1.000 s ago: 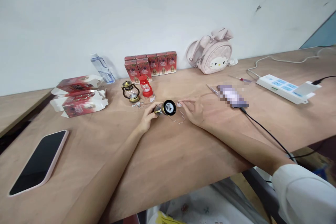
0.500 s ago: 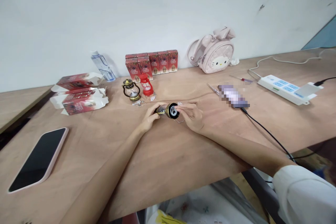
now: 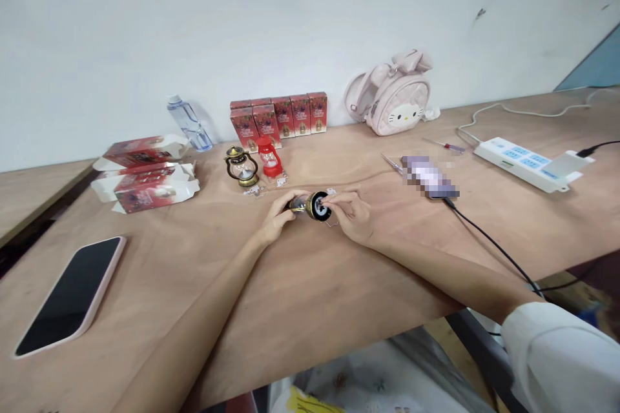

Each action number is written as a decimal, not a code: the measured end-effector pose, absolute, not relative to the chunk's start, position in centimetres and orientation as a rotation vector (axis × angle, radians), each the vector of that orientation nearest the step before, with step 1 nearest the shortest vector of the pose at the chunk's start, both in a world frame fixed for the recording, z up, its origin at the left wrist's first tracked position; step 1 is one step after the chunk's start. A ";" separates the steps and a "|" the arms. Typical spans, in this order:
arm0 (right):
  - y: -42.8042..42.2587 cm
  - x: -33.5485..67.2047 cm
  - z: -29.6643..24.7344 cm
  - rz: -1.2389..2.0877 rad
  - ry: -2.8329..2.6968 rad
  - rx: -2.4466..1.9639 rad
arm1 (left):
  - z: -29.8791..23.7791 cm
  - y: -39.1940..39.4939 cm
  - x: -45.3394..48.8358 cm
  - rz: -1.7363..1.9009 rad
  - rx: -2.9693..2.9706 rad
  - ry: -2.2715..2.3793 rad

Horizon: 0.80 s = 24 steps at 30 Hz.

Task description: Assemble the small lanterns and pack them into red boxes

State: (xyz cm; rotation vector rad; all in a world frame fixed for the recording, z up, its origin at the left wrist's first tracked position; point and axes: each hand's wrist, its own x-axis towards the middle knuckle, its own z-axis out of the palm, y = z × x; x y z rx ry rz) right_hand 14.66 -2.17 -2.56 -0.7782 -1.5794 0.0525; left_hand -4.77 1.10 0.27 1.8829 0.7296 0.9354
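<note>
My left hand (image 3: pixel 279 218) is wrapped round a small black and bronze lantern (image 3: pixel 300 205), tilted on its side with its round base facing me. The thumb and fingers of my right hand (image 3: pixel 356 216) are pinched together at that open base; whatever is between them is too small to make out. Beyond my hands stand a bronze lantern (image 3: pixel 248 179) and a red lantern (image 3: pixel 272 168), both upright. Small clear-and-white pieces (image 3: pixel 254 191) lie in front of the bronze one.
Red boxes (image 3: pixel 293 117) stand at the wall, with opened boxes (image 3: pixel 145 188) and a water bottle (image 3: pixel 188 121) to their left. A pink bag (image 3: pixel 400 103), screwdriver (image 3: pixel 450 146), power strip (image 3: pixel 526 163) and charging phone (image 3: pixel 429 175) are rightward. Another phone (image 3: pixel 72 297) lies front left.
The fingertips of my right hand have shifted slightly left, further over the lantern's base. My left hand keeps its hold, and the other objects stay in place.
</note>
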 end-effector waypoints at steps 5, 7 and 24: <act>-2.0 14.9 -2.7 0.118 -1.628 -0.711 | 0.3 1.1 -4.7 0.931 1.867 0.724; -2.0 14.9 -2.5 0.130 -1.635 -0.724 | 0.4 1.0 -4.7 0.937 1.856 0.722; -0.1 16.1 -1.8 0.112 -1.950 -1.200 | -1.5 2.0 -4.8 1.285 1.388 0.787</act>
